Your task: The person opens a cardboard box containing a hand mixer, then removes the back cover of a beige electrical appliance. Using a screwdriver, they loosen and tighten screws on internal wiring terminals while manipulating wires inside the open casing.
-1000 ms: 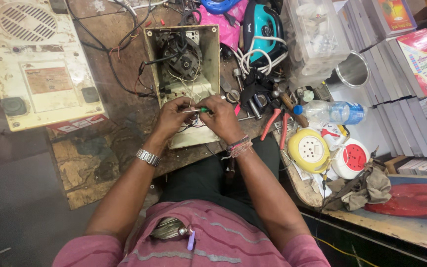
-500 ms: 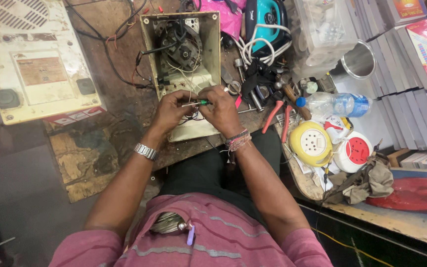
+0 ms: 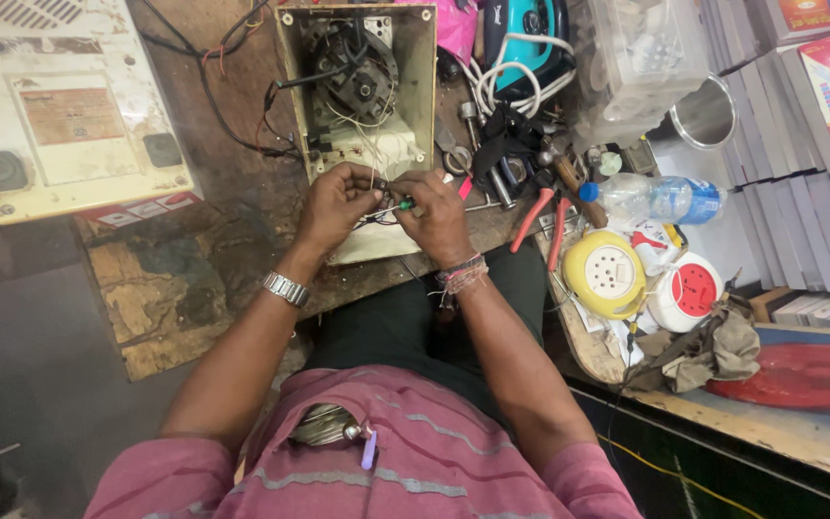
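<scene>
Head view, looking straight down at a cluttered wooden bench point(image 3: 242, 240) and the person's own two arms. Largest thing at the far left corner is a cream appliance casing point(image 3: 60, 106), lying flat, well apart from the hands. At the middle of the far edge sits an open metal box point(image 3: 357, 96) with its cover off, showing a motor, coils and loose wires inside; its inner parts are exposed and nothing looks closed up again, so the work appears to be mid-way, with wiring in hand and reassembly left to do. Toward the right edge lie a yellow round socket reel point(image 3: 607, 274), a red and white one point(image 3: 689, 293), a plastic bottle point(image 3: 655, 199) and red-handled pliers point(image 3: 535, 216).

The left hand point(image 3: 336, 204) has its grip pinched together on thin wires point(image 3: 377, 207) just at the near end of the box. The right hand point(image 3: 439, 219) has its grip clamped on a small green-handled screwdriver point(image 3: 403, 204), tip pointing at those wires; both hands touch.

Compared with the frame half a second earlier, the hands hold the same pose over the box; only the camera has shifted slightly.
</scene>
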The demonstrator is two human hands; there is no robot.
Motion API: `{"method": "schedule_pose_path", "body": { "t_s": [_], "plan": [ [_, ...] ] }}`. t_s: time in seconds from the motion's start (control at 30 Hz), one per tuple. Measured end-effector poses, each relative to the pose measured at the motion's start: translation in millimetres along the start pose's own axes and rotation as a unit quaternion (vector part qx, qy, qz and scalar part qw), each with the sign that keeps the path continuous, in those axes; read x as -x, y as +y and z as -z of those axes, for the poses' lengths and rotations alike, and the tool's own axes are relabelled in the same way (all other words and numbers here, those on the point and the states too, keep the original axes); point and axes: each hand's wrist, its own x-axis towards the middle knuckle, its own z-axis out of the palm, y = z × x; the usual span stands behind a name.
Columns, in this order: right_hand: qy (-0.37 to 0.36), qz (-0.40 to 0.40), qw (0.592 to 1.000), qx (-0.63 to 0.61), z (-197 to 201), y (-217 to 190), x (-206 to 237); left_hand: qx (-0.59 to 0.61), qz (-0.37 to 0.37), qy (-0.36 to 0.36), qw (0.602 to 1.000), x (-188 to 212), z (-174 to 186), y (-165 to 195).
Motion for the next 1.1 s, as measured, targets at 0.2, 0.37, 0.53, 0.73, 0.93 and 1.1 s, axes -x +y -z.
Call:
{"method": "schedule_pose_path", "body": {
  "t_s": [0.2, 0.37, 0.53, 0.73, 0.93, 1.1],
  "plan": [
    [-0.003, 0.046, 0.997, 0.061, -5, -4, -2, 0.037, 0.001, -0.016, 0.999, -2, 3, -5],
    [0.002, 0.059, 0.994, 0.093, -6, -8, -3, 0.025, -0.001, -0.010, 1.000, -1, 1, -4],
    [-0.006, 0.067, 0.992, 0.111, -4, -8, -4, 0.013, 0.018, 0.001, 1.000, 1, 0, 1],
    [0.001, 0.081, 0.992, 0.100, -4, -9, -5, 0.021, -0.001, -0.003, 1.000, 0, -1, -1],
    [0.000, 0.085, 0.991, 0.101, -3, -9, -6, 0.014, 0.000, -0.001, 1.000, -1, 0, -5],
    [0.012, 0.082, 0.991, 0.106, -5, -11, -6, 0.048, -0.006, -0.006, 0.999, -2, 0, -8]
  ]
}}
